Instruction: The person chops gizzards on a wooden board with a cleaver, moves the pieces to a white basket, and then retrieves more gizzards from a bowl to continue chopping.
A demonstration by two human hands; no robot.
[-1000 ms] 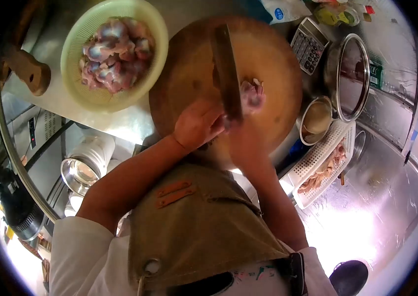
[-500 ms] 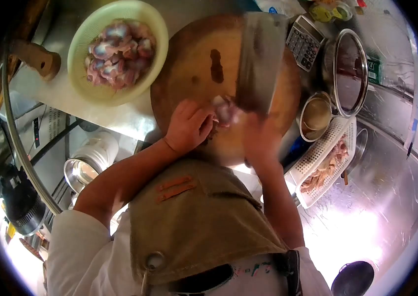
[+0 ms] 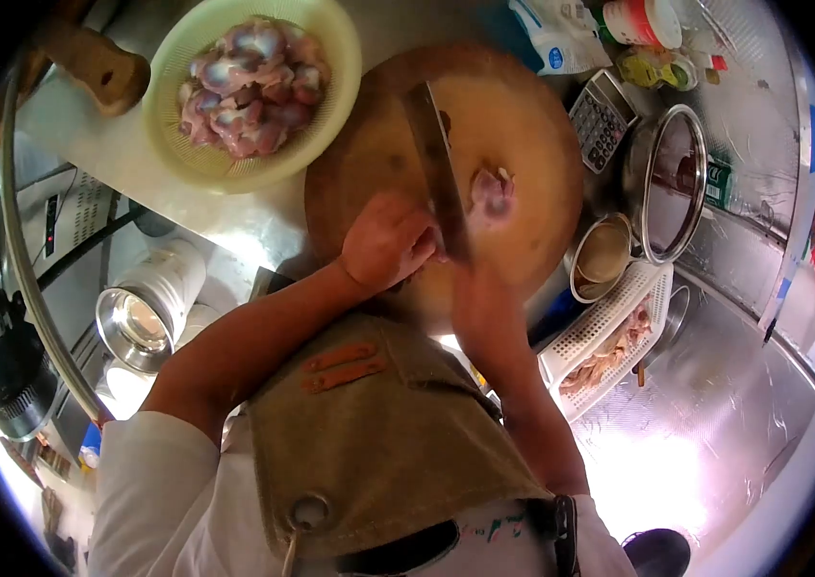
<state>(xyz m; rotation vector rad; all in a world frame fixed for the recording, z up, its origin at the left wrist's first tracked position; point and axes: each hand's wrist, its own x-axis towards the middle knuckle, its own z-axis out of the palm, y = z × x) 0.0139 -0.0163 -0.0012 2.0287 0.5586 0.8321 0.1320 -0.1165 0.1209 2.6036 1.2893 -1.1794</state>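
Note:
My right hand (image 3: 486, 303), slightly blurred, is closed around the handle of a cleaver (image 3: 439, 159). The blade stands on edge over a round wooden chopping block (image 3: 532, 125). Just left of the blade, my left hand (image 3: 388, 240) has its fingers curled and pressed together, with a bit of pink gizzard (image 3: 439, 256) showing at the fingertips; the rest of it is hidden. To the right of the cleaver lies a separate piece of gizzard (image 3: 492, 195). Raw gizzards (image 3: 251, 87) are heaped in a pale green colander (image 3: 347, 67) beyond my left hand.
Right of the block are a calculator (image 3: 602, 125), a steel pot (image 3: 652, 183), a small bowl (image 3: 603, 252) and a white perforated basket (image 3: 561, 370) holding pale meat. A wooden handle (image 3: 104, 72) juts in at upper left. White containers (image 3: 172, 279) stand below the counter.
The cleaver has turned from showing its broad side to standing on edge, closer to my left hand. The gizzard piece now lies apart, right of the blade. The view has shifted slightly.

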